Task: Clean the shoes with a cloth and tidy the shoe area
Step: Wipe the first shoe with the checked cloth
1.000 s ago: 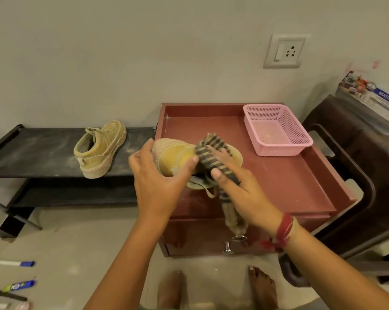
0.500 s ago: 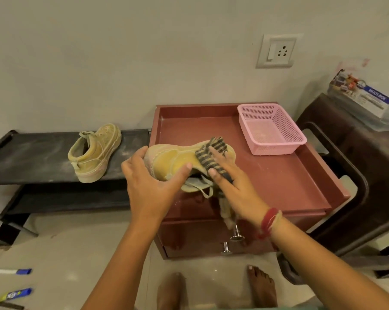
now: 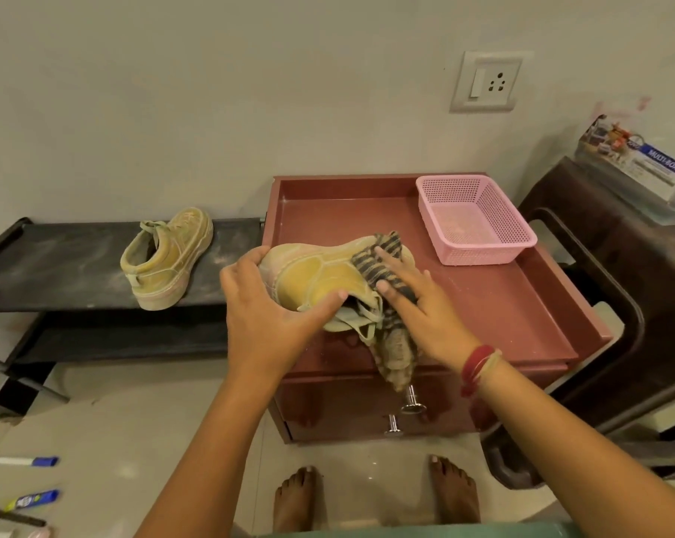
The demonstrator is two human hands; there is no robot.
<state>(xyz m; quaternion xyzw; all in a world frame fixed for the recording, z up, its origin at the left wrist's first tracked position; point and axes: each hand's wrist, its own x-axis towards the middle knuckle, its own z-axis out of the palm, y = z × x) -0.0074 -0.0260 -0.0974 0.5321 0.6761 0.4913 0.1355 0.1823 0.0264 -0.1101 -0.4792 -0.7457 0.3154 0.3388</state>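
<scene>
The pink basket [image 3: 483, 252] stands on the red cabinet [image 3: 502, 304], beyond my right hand [image 3: 421, 308]. My left hand [image 3: 268, 316] grips the yellow shoe [image 3: 320, 273] round one end; the right, fingers straight, presses the striped cloth [image 3: 382, 258] flat on it.

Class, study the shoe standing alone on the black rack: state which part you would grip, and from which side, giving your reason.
Grip the heel collar of the shoe, reaching from above on the near side. It stands on its sole on the black rack, heel towards the viewer, opening facing up, so a thumb could likely hook inside the rim.
</scene>
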